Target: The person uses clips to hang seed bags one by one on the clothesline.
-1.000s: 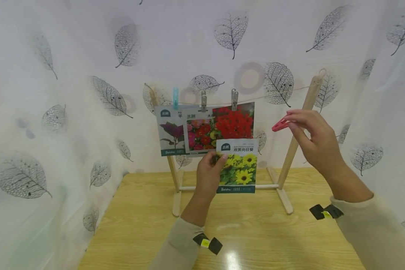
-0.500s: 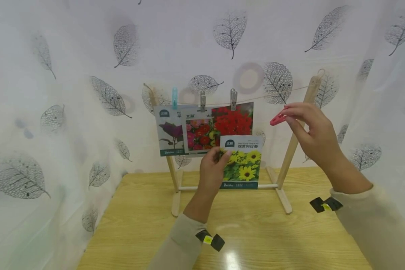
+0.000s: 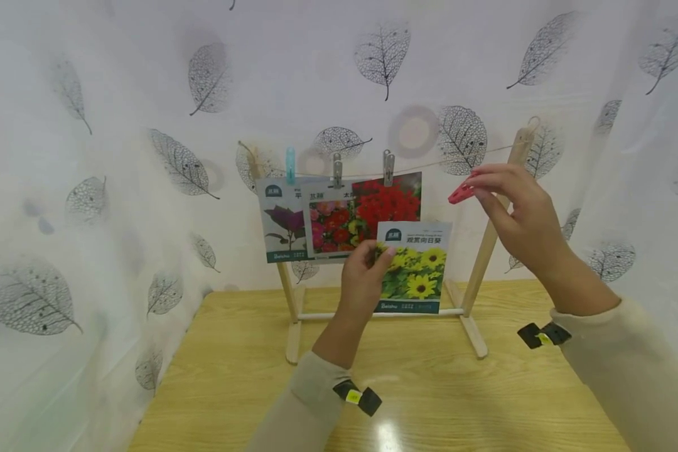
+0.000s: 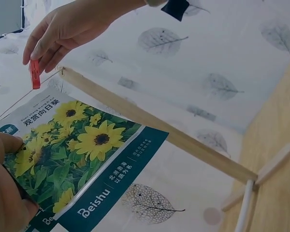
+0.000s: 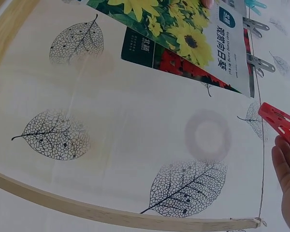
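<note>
My left hand point(image 3: 361, 282) pinches the left edge of a seed packet point(image 3: 418, 270) printed with yellow sunflowers. The packet is upright and overlaps the lower part of a hanging packet with red flowers point(image 3: 392, 201). Raised at the right, my right hand point(image 3: 520, 213) pinches a red clothespin point(image 3: 460, 193) between thumb and fingers, beside the string point(image 3: 443, 162). In the right wrist view the red clothespin point(image 5: 279, 121) overlaps the string. The left wrist view has the sunflower packet point(image 4: 82, 145) close up, with the clothespin point(image 4: 35, 74) above its top edge.
A wooden stand with a right post point(image 3: 488, 238) and feet on the wood-grain table point(image 3: 231, 376) carries the string. A blue clothespin point(image 3: 290, 166) and grey clothespins point(image 3: 337, 169) hold a purple-leaf packet point(image 3: 282, 220), a mixed-flower packet point(image 3: 330, 226) and the red-flower one. A leaf-print curtain point(image 3: 147, 75) hangs behind.
My left hand has carried the sunflower packet up and to the right. My right hand, still pinching the red clothespin, has risen slightly and shifted a little left.
</note>
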A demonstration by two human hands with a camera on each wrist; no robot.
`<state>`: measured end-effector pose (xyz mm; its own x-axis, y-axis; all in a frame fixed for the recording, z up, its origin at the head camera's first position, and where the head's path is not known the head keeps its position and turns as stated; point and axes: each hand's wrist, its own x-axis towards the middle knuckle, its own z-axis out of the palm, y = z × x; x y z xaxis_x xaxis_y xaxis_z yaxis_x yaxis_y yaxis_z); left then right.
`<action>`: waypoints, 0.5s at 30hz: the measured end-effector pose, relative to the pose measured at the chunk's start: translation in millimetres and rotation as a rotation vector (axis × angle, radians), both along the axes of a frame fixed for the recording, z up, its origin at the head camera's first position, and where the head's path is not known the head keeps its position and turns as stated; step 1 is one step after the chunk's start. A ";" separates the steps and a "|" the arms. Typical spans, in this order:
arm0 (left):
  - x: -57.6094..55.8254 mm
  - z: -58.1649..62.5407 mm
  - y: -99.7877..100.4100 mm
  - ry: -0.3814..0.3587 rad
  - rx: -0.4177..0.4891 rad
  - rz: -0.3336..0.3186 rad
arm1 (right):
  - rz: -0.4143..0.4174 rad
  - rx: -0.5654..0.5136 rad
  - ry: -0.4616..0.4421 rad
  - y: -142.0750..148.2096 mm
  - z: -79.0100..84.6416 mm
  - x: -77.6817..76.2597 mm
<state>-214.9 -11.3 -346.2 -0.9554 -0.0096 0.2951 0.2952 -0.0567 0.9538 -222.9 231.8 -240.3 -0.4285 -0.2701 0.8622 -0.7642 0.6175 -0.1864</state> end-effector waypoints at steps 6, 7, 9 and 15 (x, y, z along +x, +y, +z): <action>-4.0 3.6 5.9 0.017 0.004 -0.001 | 0.000 0.017 0.024 -0.9 6.2 -1.6; -5.0 4.1 6.9 0.014 0.007 0.004 | 0.001 0.018 0.028 -1.0 7.5 -2.1; -6.5 5.0 8.9 0.004 0.013 0.015 | 0.004 0.022 0.036 -1.2 9.6 -2.8; -9.7 7.2 14.0 -0.020 0.034 0.034 | 0.010 0.037 0.042 -1.5 15.0 -4.6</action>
<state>-224.6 2.7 -339.0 -0.9602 -0.0514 0.2747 0.2781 -0.0793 0.9573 -227.5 230.3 -225.3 -0.3894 -0.3061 0.8687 -0.7769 0.6158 -0.1313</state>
